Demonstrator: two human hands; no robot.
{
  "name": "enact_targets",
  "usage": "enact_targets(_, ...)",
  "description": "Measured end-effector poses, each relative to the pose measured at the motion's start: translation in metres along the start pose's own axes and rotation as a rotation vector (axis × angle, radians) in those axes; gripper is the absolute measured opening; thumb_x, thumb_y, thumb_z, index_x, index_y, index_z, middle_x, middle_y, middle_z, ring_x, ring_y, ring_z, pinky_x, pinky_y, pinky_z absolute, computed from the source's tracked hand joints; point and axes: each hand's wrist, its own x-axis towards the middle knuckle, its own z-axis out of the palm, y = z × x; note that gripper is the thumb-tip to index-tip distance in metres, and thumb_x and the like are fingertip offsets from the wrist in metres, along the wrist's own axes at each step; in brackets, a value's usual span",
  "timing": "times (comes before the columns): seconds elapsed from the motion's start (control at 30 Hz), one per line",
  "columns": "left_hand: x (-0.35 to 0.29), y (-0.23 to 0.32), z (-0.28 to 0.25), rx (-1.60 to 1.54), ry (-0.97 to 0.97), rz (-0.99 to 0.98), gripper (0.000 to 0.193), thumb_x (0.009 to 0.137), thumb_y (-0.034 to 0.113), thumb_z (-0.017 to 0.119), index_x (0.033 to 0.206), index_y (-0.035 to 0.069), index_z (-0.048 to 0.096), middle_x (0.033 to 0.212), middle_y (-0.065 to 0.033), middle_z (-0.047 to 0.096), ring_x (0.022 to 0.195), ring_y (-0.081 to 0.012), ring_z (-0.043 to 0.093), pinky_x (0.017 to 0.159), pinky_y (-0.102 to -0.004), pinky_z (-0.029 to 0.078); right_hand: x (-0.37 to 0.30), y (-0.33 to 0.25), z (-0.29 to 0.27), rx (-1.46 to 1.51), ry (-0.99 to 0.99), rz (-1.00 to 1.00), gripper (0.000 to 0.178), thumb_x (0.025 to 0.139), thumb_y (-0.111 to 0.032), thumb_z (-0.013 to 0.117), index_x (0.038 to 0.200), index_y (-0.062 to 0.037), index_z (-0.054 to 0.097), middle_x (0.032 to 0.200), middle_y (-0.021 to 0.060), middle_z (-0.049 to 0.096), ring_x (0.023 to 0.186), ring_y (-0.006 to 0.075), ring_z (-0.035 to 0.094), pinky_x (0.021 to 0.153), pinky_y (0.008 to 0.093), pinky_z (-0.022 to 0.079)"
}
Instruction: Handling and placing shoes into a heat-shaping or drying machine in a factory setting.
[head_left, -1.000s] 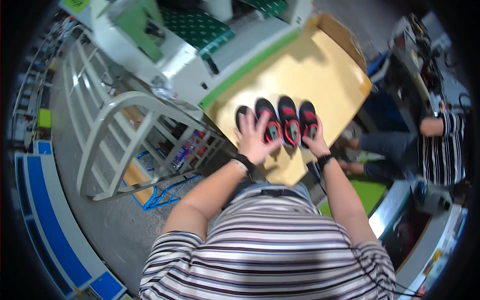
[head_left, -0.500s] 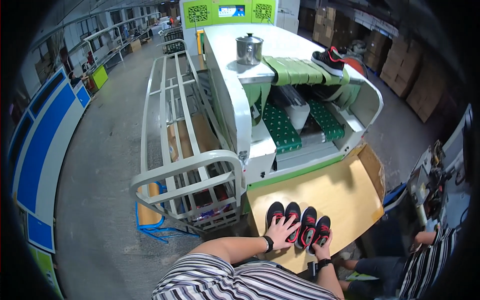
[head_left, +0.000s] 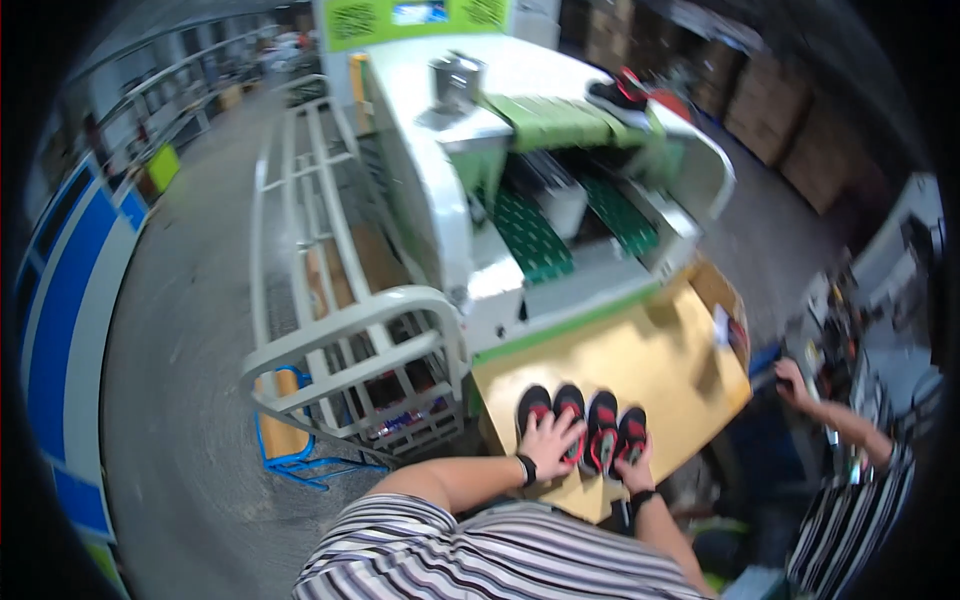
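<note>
Four black sneakers with red laces and red trim stand side by side on a tan board, toes away from me. My left hand (head_left: 551,443) lies over the two left ones, the outer left sneaker (head_left: 534,402) and its neighbour (head_left: 569,400), fingers spread and touching them. Between my hands stands a third sneaker (head_left: 601,430). My right hand (head_left: 634,470) is closed around the heel end of the rightmost sneaker (head_left: 631,428); part of that heel is hidden. The picture is somewhat blurred.
Ahead is a white machine (head_left: 400,120) with green belts (head_left: 532,240), bearing a metal pot (head_left: 457,82) and another sneaker (head_left: 618,97). The tan board (head_left: 560,360) adjoins it. At left stand a metal rack (head_left: 350,325) and a stool (head_left: 285,420). A co-worker's hand (head_left: 793,384) is at right.
The whole view has shifted, so the scene sits farther left and higher. The co-worker's arm has reached up toward the board's right side. My hands stay on the sneakers.
</note>
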Motion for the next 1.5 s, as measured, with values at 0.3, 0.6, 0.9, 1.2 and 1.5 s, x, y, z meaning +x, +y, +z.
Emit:
enact_targets(0.3, 0.016, -0.011, -0.01, -0.034, 0.042, -0.003, 0.094, 0.063, 0.051, 0.081, 0.143, 0.021, 0.043, 0.149, -0.0138, 0.035, 0.128, -0.0389, 0.038, 0.106, -0.0618, 0.025, 0.009, -0.036, 0.012, -0.088, -0.027, 0.033, 0.106, 0.072, -0.002, 0.072, 0.154, -0.0131, 0.007, 0.149, 0.0254, 0.028, 0.14, 0.0377, 0.031, 0.115, 0.0413, 0.029)
enact_targets(0.6, 0.021, 0.0, -0.018, 0.046, -0.064, 0.056, 0.083, 0.077, 0.067, 0.063, 0.141, 0.017, 0.046, 0.142, -0.0167, 0.043, 0.124, -0.036, 0.045, 0.108, -0.0644, 0.021, -0.01, -0.035, 0.006, -0.054, 0.019, -0.029, 0.097, 0.069, -0.003, 0.073, 0.15, -0.0091, 0.02, 0.143, 0.0236, 0.033, 0.136, 0.0394, 0.033, 0.115, 0.0426, 0.029)
enact_targets(0.9, 0.041, -0.01, -0.01, -0.051, 0.144, 0.119, 0.051, 0.086, 0.047, 0.064, 0.122, 0.012, 0.062, 0.118, -0.0133, 0.058, 0.102, -0.034, 0.057, 0.092, -0.0447, 0.042, 0.087, -0.018, -0.041, -0.424, -0.09, 0.331, 0.057, 0.089, -0.054, 0.06, 0.11, -0.0017, 0.063, 0.121, 0.0278, 0.051, 0.121, 0.0412, 0.046, 0.106, 0.0454, 0.037)
enact_targets(1.2, 0.057, -0.011, -0.014, -0.082, 0.095, 0.092, 0.048, 0.084, 0.042, 0.066, 0.123, 0.014, 0.062, 0.119, -0.0111, 0.058, 0.106, -0.0313, 0.057, 0.094, -0.0468, 0.043, 0.362, -0.113, -0.025, -0.205, 0.362, 0.263, 0.114, 0.071, -0.039, 0.083, 0.155, -0.0152, 0.009, 0.156, 0.0325, 0.008, 0.146, 0.045, 0.012, 0.119, 0.0464, 0.02)
enact_targets(1.5, 0.035, -0.006, -0.007, -0.073, 0.046, 0.067, 0.048, 0.088, 0.045, 0.061, 0.127, 0.017, 0.059, 0.122, -0.0109, 0.055, 0.108, -0.0315, 0.055, 0.095, -0.0465, 0.041, 0.376, -0.082, -0.023, -0.272, 0.223, 0.273, 0.075, 0.072, -0.002, 0.068, 0.138, -0.0137, 0.033, 0.132, 0.0289, 0.046, 0.122, 0.0457, 0.049, 0.105, 0.0453, 0.043)
